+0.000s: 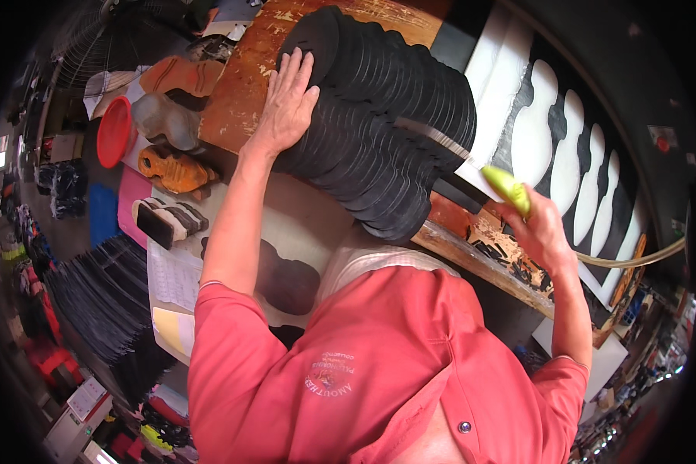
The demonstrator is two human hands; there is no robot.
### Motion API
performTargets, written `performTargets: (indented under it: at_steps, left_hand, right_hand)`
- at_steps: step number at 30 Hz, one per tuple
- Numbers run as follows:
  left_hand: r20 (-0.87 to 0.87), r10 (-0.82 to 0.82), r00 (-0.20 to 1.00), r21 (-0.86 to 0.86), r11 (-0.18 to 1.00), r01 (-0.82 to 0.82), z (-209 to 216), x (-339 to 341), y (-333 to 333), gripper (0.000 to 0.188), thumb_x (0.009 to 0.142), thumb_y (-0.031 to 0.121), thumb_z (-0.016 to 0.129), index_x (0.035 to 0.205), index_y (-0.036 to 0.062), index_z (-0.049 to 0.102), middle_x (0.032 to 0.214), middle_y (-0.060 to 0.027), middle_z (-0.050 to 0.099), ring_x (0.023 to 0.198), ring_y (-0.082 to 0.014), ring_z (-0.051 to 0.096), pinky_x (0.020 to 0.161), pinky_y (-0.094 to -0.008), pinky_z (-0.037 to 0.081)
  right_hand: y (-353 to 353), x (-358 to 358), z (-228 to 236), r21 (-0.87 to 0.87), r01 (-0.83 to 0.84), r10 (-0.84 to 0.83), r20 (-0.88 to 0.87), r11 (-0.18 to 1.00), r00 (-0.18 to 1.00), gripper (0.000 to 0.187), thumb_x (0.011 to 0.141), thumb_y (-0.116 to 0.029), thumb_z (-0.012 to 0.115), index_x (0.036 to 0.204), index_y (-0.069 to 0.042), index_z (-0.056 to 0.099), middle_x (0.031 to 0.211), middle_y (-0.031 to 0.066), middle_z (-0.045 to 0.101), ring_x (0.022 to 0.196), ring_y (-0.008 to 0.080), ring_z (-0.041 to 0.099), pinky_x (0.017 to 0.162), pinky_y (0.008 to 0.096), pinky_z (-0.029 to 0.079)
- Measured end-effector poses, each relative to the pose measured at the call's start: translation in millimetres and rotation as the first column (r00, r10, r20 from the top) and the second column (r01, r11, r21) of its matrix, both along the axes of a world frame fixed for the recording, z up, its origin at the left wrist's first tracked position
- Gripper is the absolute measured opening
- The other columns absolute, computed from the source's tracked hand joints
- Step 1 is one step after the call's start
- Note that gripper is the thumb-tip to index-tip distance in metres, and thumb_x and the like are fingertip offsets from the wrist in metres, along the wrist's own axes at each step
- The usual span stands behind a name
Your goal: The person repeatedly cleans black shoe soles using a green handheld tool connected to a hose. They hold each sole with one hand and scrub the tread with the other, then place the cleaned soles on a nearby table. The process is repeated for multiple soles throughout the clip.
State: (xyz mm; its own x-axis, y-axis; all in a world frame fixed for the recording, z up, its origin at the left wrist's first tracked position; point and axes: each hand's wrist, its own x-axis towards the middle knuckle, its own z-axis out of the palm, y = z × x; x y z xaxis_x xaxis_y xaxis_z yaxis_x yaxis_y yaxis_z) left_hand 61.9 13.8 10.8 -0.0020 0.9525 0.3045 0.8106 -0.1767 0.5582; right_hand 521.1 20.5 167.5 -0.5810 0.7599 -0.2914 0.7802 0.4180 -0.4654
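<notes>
Two rows of black sole-shaped sheets [363, 131], packed face to face, lie across the wooden bench in front of me. My left hand [288, 108] rests flat on the left end of the far row, its fingers stretched out and holding nothing. To the right, my right hand [540, 228] is wrapped round the lime-green handle of a long, narrow brush [506, 189]. The brush's thin head reaches left over the right part of the sheets; it is slightly blurred, and I cannot tell whether it touches them.
A white board with sole-shaped cutouts [533, 124] leans at the right. Black scraps [510, 259] litter the bench's near right edge. Left of the bench are a red bowl [114, 131], an orange shaped block [176, 168], paper sheets [174, 278] and more stacked black sheets [100, 298].
</notes>
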Motion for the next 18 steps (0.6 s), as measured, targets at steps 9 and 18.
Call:
performTargets:
  at_steps: [9,18]
  left_hand:
    - [0.168,0.006,0.986,-0.084,0.996,0.009,15,-15,8,0.05,0.111,0.026,0.053,0.157,0.0063,0.053,0.167,-0.0206,0.045,0.159,-0.0396,0.035,0.129,-0.0476,0.029]
    - [-0.249,0.085,0.965,0.003,0.996,-0.087,3,-13,18,0.057,0.112,0.036,0.051,0.162,0.0089,0.047,0.172,-0.0294,0.028,0.159,-0.0492,0.025,0.129,-0.0565,0.025]
  right_hand:
    - [10,-13,-21,0.113,-0.166,0.17,-0.026,0.98,0.985,0.023,0.096,-0.015,0.079,0.107,0.001,0.066,0.087,0.0233,0.069,0.08,0.0453,0.069,0.072,0.0489,0.055]
    - [25,-33,-39,0.223,0.031,-0.004,-0.121,0.974,0.993,0.023,0.099,-0.022,0.076,0.107,-0.002,0.067,0.086,0.0227,0.071,0.08,0.0439,0.07,0.071,0.051,0.055]
